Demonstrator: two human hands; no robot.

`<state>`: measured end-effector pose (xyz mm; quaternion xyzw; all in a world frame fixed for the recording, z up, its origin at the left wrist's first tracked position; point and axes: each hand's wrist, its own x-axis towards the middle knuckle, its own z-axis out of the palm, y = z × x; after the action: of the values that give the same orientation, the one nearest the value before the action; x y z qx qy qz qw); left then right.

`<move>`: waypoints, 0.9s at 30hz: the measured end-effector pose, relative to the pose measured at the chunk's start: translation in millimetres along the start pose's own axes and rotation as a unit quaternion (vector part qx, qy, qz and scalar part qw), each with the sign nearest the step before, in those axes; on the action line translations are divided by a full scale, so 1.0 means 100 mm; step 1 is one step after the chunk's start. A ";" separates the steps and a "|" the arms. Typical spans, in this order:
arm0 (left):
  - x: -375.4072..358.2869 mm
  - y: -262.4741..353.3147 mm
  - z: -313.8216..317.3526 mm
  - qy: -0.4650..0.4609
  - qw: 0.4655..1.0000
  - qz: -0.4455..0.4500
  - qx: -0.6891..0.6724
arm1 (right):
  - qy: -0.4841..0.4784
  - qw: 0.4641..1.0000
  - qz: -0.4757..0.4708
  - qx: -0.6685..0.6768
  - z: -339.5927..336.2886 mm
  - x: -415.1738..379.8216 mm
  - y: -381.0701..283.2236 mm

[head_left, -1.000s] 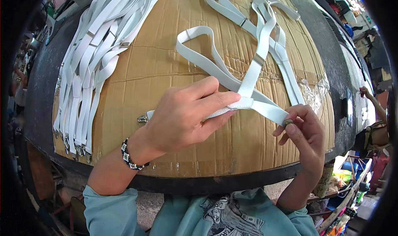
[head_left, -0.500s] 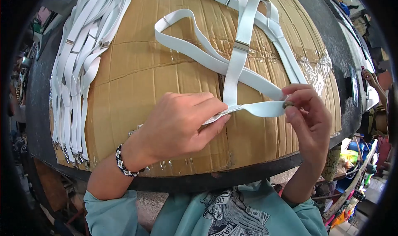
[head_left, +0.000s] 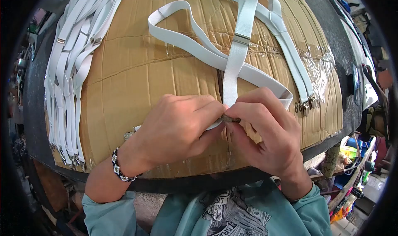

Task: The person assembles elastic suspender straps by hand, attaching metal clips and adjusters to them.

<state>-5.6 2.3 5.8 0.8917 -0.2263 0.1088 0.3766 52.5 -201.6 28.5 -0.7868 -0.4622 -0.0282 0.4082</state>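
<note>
White elastic suspenders [head_left: 235, 66] lie crossed and looped over the cardboard, with a metal slider on one strap. My left hand [head_left: 178, 126] is closed in a pinch on a strap of the suspenders, and a bit of white shows below its fingertips. Close against it, my right hand [head_left: 269, 130] pinches a small dark brown piece [head_left: 230, 118], whose kind I cannot make out, at the strap. Fingers hide most of the contact point. A metal clip [head_left: 129, 134] pokes out left of my left wrist. Other metal clips [head_left: 306, 105] end the doubled strap at right.
A thick bundle of white suspenders [head_left: 68, 78] lies along the left side, clips toward me. Cardboard [head_left: 124, 82] with clear tape covers the dark table [head_left: 35, 124]. Assorted items [head_left: 352, 153] stand beyond the table's right edge.
My right hand has moved left with the small brown piece, up against my left fingertips. The strap stretch between my hands is no longer visible, and the clips at right have come into view.
</note>
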 end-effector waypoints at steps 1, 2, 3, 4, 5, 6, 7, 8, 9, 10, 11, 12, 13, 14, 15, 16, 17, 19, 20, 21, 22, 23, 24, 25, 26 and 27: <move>0.00 -0.01 0.01 0.006 1.000 0.003 -0.005 | 0.003 1.000 -0.003 -0.013 0.01 0.00 0.01; 0.01 -0.02 0.02 0.013 1.000 0.006 -0.009 | 0.002 1.000 -0.006 -0.028 0.00 0.00 0.01; 0.01 -0.02 0.02 0.008 1.000 0.003 -0.006 | 0.001 0.999 -0.009 -0.042 -0.01 0.01 0.02; 0.01 -0.02 0.02 0.002 1.000 0.002 -0.002 | -0.003 0.998 -0.010 -0.059 -0.04 0.02 0.04; 0.02 -0.02 0.01 -0.003 1.000 0.001 0.002 | -0.007 0.998 -0.001 -0.067 -0.08 0.02 0.04; 0.01 -0.02 0.01 -0.004 1.000 -0.002 -0.004 | -0.011 0.997 0.008 -0.075 -0.12 0.02 0.05; 0.01 -0.02 0.02 -0.003 1.000 -0.005 -0.010 | -0.016 0.997 0.028 -0.075 -0.15 0.01 0.04; 0.00 -0.02 0.03 -0.001 1.000 -0.009 -0.015 | -0.022 0.996 0.046 -0.074 -0.18 0.01 0.04; 0.00 -0.02 0.03 0.000 1.000 -0.009 -0.008 | -0.020 0.997 0.041 -0.061 -0.18 0.02 0.03; 0.00 -0.01 0.01 -0.002 1.000 -0.007 -0.003 | -0.017 0.998 0.039 -0.048 -0.17 0.03 0.01; 0.01 -0.01 0.01 -0.005 1.000 -0.005 0.002 | -0.013 0.999 0.028 -0.037 -0.14 0.03 0.00; 0.00 -0.02 0.02 0.002 1.000 -0.002 -0.007 | -0.010 0.999 0.018 -0.025 -0.12 0.04 -0.01; 0.01 -0.03 0.02 0.008 1.000 0.002 -0.016 | -0.006 1.000 -0.002 -0.015 -0.06 0.06 -0.01; 0.00 -0.03 0.02 0.013 1.000 0.006 -0.023 | -0.008 1.000 -0.010 -0.017 -0.05 0.05 0.00; 0.01 -0.03 0.02 0.008 1.000 0.005 -0.020 | -0.009 1.000 -0.018 -0.020 -0.03 0.05 0.00; 0.01 -0.02 0.01 0.003 1.000 0.005 -0.017 | -0.016 0.999 -0.014 -0.036 -0.04 0.04 0.01; 0.01 -0.02 0.01 0.000 1.000 0.003 -0.014 | -0.023 0.998 -0.015 -0.050 -0.05 0.03 0.01; 0.00 -0.02 0.04 0.003 1.000 0.004 -0.017 | -0.033 0.996 -0.019 -0.078 -0.07 0.02 0.01; 0.01 -0.03 0.05 0.005 1.000 0.006 -0.017 | -0.036 0.995 -0.023 -0.093 -0.09 0.02 0.01; 0.01 -0.03 0.05 0.006 1.000 0.008 -0.014 | -0.038 0.994 -0.032 -0.099 -0.11 0.02 0.03; 0.00 -0.04 0.06 0.008 1.000 0.008 -0.012 | -0.041 0.993 -0.041 -0.104 -0.14 0.01 0.05; 0.00 -0.04 0.07 0.010 1.000 0.008 -0.010 | -0.045 0.992 -0.050 -0.109 -0.15 0.01 0.06; -0.01 -0.04 0.07 0.007 1.000 0.005 -0.009 | -0.043 0.993 -0.029 -0.102 -0.16 0.01 0.05; -0.01 -0.04 0.07 0.005 1.000 0.001 -0.008 | -0.042 0.994 -0.009 -0.096 -0.18 0.01 0.03; -0.02 -0.05 0.07 0.002 1.000 -0.002 -0.008 | -0.041 0.995 0.013 -0.090 -0.19 0.01 0.01; -0.01 -0.04 0.06 0.000 1.000 -0.003 -0.010 | -0.030 0.997 -0.007 -0.068 -0.17 0.03 -0.01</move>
<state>-4.4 0.9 -1.5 0.8886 -0.2243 0.1055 0.3859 58.9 -210.7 41.2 -0.8101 -0.4765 -0.0385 0.3395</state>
